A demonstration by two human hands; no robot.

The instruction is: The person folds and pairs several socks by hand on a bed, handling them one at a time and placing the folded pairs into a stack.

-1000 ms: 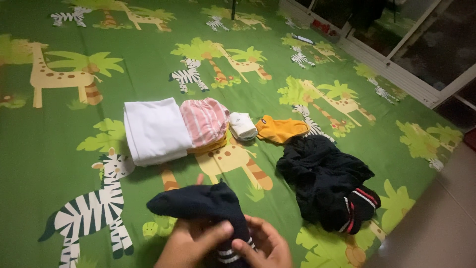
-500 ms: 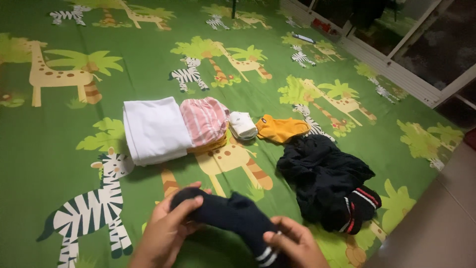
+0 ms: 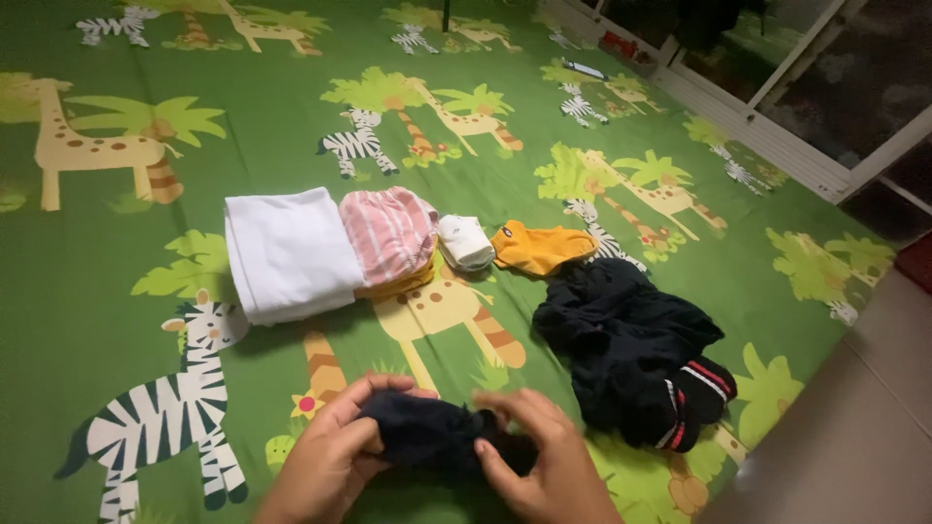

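Both my hands hold a dark navy sock (image 3: pixel 432 439) bunched into a short bundle low in the head view. My left hand (image 3: pixel 325 456) grips its left end, fingers curled over the top. My right hand (image 3: pixel 539 461) presses on its right end. The bundle lies on a green bed sheet (image 3: pixel 97 291) printed with zebras, giraffes and palms. Its striped cuff is hidden under my right hand.
Beyond my hands lie a folded white cloth (image 3: pixel 286 252), a folded pink striped garment (image 3: pixel 388 235), a rolled white sock (image 3: pixel 464 242) and a yellow sock (image 3: pixel 539 247). A dark heap of clothes (image 3: pixel 621 335) with a red-and-white striped sock (image 3: pixel 694 393) lies right. The bed's edge (image 3: pixel 777 427) and a window frame (image 3: pixel 767 131) are at right.
The sock was stretched out between my hands with its striped cuff showing. My hands have since come together and bunched it into a compact bundle.
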